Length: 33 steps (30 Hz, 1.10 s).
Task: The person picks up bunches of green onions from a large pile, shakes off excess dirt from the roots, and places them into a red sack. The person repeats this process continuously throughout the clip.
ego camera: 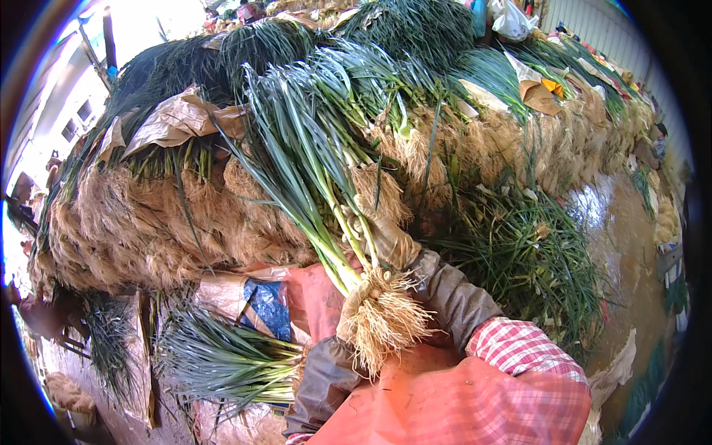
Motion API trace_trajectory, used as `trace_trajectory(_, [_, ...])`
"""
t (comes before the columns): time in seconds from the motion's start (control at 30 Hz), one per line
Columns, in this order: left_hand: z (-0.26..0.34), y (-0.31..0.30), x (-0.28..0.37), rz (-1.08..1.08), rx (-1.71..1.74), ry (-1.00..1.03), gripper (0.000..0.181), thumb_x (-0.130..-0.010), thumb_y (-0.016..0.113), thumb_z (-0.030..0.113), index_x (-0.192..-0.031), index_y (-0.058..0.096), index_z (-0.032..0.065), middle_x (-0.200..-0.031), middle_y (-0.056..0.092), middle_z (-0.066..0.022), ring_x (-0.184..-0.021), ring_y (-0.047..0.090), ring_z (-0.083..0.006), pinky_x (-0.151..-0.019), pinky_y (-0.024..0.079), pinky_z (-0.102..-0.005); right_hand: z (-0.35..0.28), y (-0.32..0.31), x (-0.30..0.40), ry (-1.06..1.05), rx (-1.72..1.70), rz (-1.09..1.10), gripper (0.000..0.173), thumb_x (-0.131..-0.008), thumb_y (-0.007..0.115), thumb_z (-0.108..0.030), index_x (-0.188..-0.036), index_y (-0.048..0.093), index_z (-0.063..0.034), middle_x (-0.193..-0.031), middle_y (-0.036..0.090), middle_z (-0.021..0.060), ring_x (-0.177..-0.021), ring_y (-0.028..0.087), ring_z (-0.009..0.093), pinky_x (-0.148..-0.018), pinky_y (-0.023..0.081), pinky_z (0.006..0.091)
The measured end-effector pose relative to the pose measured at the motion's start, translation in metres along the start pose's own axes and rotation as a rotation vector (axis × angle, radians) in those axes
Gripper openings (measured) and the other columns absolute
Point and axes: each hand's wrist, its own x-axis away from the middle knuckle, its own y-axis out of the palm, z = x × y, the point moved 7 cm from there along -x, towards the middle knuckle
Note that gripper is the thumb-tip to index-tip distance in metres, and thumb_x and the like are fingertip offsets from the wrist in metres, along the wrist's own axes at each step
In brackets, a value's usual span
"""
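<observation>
Across my front, a bunch of long green onions (pixel 334 253) lies at a slant, leaves up and to the left, pale fibrous roots (pixel 395 317) towards my body. My left hand (pixel 351 314), in a dirty glove, grips the bunch just above the roots, which partly hide it. My right hand (pixel 386 231), gloved too, closes its fingers around slim stalks on the right side of the bunch. Grey-brown sleeve covers reach up both forearms. Beneath is my red apron (pixel 461 400). To the left of my left hand lies another pile of green onions (pixel 239 356).
Ahead stands a long stack of green onions, its roots (pixel 167 222) facing me, with brown paper (pixel 172 119) on it. A heap of loose green leaves (pixel 528 261) lies at my right, beside wet floor (pixel 623 267). A white plastic bag (pixel 512 22) is at the back.
</observation>
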Motion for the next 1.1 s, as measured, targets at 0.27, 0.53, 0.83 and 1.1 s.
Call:
trace_trajectory(0.27, [-0.01, 0.004, 0.001, 0.067, -0.008, -0.047, 0.026, -0.094, 0.065, 0.022, -0.11, 0.059, 0.0022, -0.098, 0.066, -0.0096, -0.083, 0.067, -0.0228, -0.072, 0.06, -0.0374, -0.021, -0.02, 0.074, -0.27, 0.791, 0.602, 0.034, -0.101, 0.055, -0.036, -0.099, 0.066, -0.0039, -0.085, 0.068, 0.0032, -0.06, 0.056, 0.004, -0.05, 0.046, 0.0208])
trace_trajectory(0.53, [-0.019, -0.019, -0.015, 0.215, -0.254, 0.023, 0.02, -0.09, 0.069, 0.009, -0.107, 0.06, 0.0013, -0.083, 0.062, -0.0042, -0.067, 0.062, -0.0152, -0.057, 0.056, -0.0291, -0.043, 0.008, 0.047, -0.261, 2.364, 0.181, 0.04, -0.093, 0.06, -0.043, -0.078, 0.062, -0.0061, -0.068, 0.063, 0.0123, -0.065, 0.065, 0.03, -0.056, 0.048, 0.0424])
trace_trajectory(0.83, [-0.021, -0.014, -0.009, 0.119, -0.074, -0.081, 0.022, -0.092, 0.067, 0.018, -0.108, 0.061, 0.0036, -0.086, 0.065, -0.005, -0.07, 0.064, -0.0171, -0.062, 0.057, -0.0306, -0.105, 0.057, 0.128, -0.737, 1.089, 0.423, 0.037, -0.104, 0.05, -0.033, -0.079, 0.06, -0.0074, -0.076, 0.068, 0.0086, -0.05, 0.053, 0.007, -0.045, 0.042, 0.0208])
trace_trajectory(1.1, [-0.025, 0.001, -0.005, -0.147, 0.026, -0.153, 0.026, -0.094, 0.064, 0.025, -0.109, 0.06, 0.0032, -0.101, 0.067, -0.0103, -0.089, 0.068, -0.0254, -0.077, 0.06, -0.0409, -0.036, -0.009, 0.058, 0.009, 1.222, 0.107, 0.041, -0.099, 0.054, -0.046, -0.112, 0.068, -0.0102, -0.066, 0.057, 0.0004, -0.057, 0.054, 0.01, -0.06, 0.048, 0.0247])
